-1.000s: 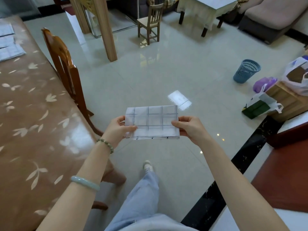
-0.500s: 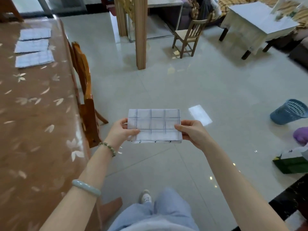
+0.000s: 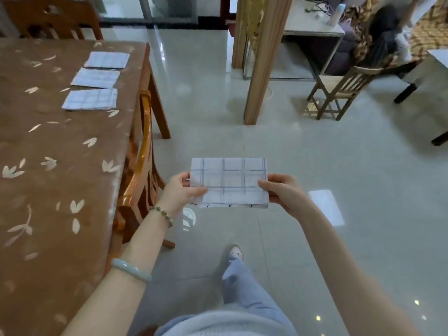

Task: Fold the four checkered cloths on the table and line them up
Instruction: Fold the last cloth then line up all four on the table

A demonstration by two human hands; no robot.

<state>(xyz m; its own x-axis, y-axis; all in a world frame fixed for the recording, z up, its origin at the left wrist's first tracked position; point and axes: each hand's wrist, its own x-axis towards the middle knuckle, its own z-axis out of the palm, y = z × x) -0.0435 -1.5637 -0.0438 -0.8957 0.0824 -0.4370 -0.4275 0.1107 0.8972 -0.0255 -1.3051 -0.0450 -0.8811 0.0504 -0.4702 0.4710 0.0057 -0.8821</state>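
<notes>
Closer now than a second ago, the row of three folded cloths (image 3: 96, 78) lies on the counter (image 3: 48, 190). Right of the counter, above the floor (image 3: 351, 166), the fourth folded cloth (image 3: 229, 181) is pinched at opposite ends by the left hand (image 3: 180, 192) and the right hand (image 3: 282, 190).

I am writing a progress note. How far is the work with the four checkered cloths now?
Done: three folded cloths lie in a row on the table: the far cloth, middle cloth and near cloth. In hand: the fourth cloth, already folded, is pinched at its sides by the left hand and right hand, over the floor. Left: lay it on the table in line with the others.
</notes>
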